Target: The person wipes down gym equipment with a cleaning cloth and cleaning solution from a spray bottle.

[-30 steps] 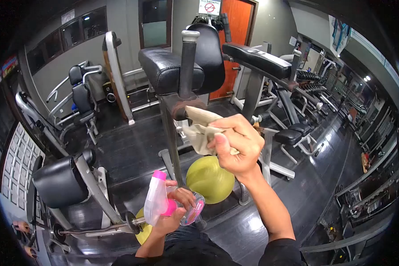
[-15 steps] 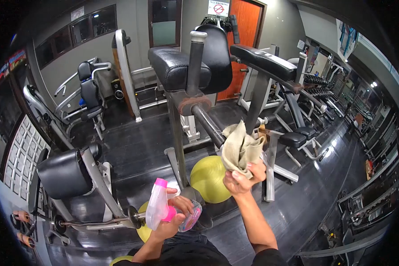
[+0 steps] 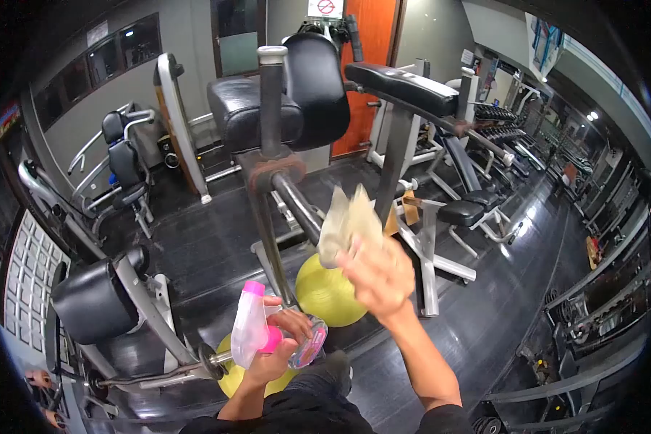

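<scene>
My left hand (image 3: 286,343) is wrapped round the neck of a spray bottle (image 3: 252,325) with a pink nozzle and collar and a clear body with a label. In my right hand (image 3: 380,278), blurred by motion, is a beige cloth (image 3: 351,220), bunched up at the end of a dark metal handle bar (image 3: 295,206). The bar slopes down toward me from the frame of a dip station with a black padded backrest (image 3: 317,90) and black arm pads (image 3: 253,108). Where the cloth overlaps the bar, the bar's end is hidden.
A yellow-green exercise ball (image 3: 329,293) lies on the dark floor under the bar, a second ball (image 3: 249,376) by my legs. On the left stand a padded bench (image 3: 94,300) and a loaded barbell (image 3: 217,358). Benches (image 3: 463,212) and dumbbell racks (image 3: 503,130) line the right side.
My right hand with the cloth has moved left and slightly up along the bar's end. The camera view has shifted a little, and the left hand still holds the bottle.
</scene>
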A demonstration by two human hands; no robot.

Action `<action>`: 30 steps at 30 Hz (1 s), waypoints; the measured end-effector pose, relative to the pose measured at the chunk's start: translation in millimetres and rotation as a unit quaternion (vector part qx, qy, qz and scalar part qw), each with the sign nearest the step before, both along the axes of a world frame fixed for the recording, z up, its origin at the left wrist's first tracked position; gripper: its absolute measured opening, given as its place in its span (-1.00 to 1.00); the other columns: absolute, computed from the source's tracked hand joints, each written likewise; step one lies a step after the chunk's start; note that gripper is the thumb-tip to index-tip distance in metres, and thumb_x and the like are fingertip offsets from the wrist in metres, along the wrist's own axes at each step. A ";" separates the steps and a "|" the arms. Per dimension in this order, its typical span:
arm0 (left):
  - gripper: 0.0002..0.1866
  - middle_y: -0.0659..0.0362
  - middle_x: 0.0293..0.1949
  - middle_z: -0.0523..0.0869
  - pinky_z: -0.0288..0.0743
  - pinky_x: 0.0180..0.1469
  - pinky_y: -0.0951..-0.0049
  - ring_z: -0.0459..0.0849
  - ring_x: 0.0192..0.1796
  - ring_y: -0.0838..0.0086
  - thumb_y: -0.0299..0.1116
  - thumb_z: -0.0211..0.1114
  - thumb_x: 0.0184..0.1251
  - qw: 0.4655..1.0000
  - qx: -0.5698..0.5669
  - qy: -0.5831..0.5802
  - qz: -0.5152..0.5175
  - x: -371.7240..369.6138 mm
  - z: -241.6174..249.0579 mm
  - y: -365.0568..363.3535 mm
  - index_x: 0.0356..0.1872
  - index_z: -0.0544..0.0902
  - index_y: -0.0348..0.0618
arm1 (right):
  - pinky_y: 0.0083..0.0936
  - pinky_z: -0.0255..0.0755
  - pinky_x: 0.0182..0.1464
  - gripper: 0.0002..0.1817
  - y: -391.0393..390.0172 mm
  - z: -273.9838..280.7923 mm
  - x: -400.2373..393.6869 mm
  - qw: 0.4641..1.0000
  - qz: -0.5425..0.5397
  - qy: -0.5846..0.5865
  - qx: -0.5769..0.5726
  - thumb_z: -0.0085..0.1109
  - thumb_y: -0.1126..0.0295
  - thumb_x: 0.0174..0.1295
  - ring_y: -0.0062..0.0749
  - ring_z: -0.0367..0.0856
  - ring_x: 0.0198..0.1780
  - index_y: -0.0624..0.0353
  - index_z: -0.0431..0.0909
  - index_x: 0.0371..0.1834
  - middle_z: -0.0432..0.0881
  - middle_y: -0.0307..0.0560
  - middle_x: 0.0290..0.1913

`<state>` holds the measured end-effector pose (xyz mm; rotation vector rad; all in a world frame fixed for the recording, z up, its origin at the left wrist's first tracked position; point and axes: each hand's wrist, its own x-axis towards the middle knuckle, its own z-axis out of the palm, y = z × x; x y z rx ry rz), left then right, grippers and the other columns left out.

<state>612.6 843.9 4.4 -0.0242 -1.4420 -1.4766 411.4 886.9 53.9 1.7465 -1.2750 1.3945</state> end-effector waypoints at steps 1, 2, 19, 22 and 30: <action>-0.35 0.17 -0.52 0.57 0.49 -0.08 0.17 0.65 -0.36 0.30 -0.18 0.34 0.27 1.000 -0.006 0.015 0.000 -5.7 0.5 -1.7 0.22 0.18 -0.20 | -0.31 0.53 -0.05 -0.70 2.5 -8.9 -1.1 0.995 -0.018 0.092 -0.043 0.38 0.43 -0.13 -0.22 0.61 0.01 -0.04 0.71 -0.23 0.65 -0.21 -0.04; -0.35 0.17 -0.52 0.57 0.49 -0.08 0.17 0.65 -0.36 0.30 -0.18 0.34 0.27 1.000 -0.006 0.018 0.000 -10.2 0.5 -3.0 0.22 0.18 -0.20 | -0.33 0.54 -0.08 -0.70 2.3 -12.5 -2.6 0.979 -0.034 0.183 -0.086 0.40 0.43 -0.19 -0.25 0.62 -0.01 -0.10 0.73 -0.28 0.65 -0.28 -0.05; -0.33 0.15 -0.53 0.59 0.49 -0.13 0.26 0.64 -0.35 0.30 -0.17 0.36 0.26 0.996 -0.018 -0.020 0.090 -43.0 -12.2 27.0 0.25 0.22 -0.24 | -0.44 0.54 -0.22 -0.60 -16.1 10.9 -7.3 0.984 0.154 0.066 -0.058 0.35 0.60 -0.17 -0.26 0.61 -0.18 -0.03 0.72 -0.19 0.62 -0.12 -0.10; -0.32 0.14 -0.51 0.61 0.50 -0.11 0.26 0.65 -0.34 0.29 -0.20 0.37 0.25 0.994 -0.038 -0.009 0.103 -42.5 -11.8 37.3 0.24 0.21 -0.27 | -0.40 0.53 -0.17 -0.71 -25.7 32.8 -2.3 0.968 0.215 -0.108 0.070 0.27 0.53 0.02 -0.19 0.63 -0.15 0.04 0.68 -0.15 0.62 -0.08 -0.08; -0.39 0.19 -0.41 0.59 0.48 -0.08 0.42 0.61 -0.25 0.41 -0.44 0.58 -0.07 0.983 -0.011 -0.168 0.078 -38.7 -6.9 69.2 0.01 0.43 -0.30 | -0.42 0.49 -0.19 -0.59 -21.5 23.8 -8.5 0.980 0.190 -0.044 0.031 0.39 0.50 -0.04 -0.24 0.58 -0.22 0.02 0.67 -0.03 0.64 -0.08 -0.07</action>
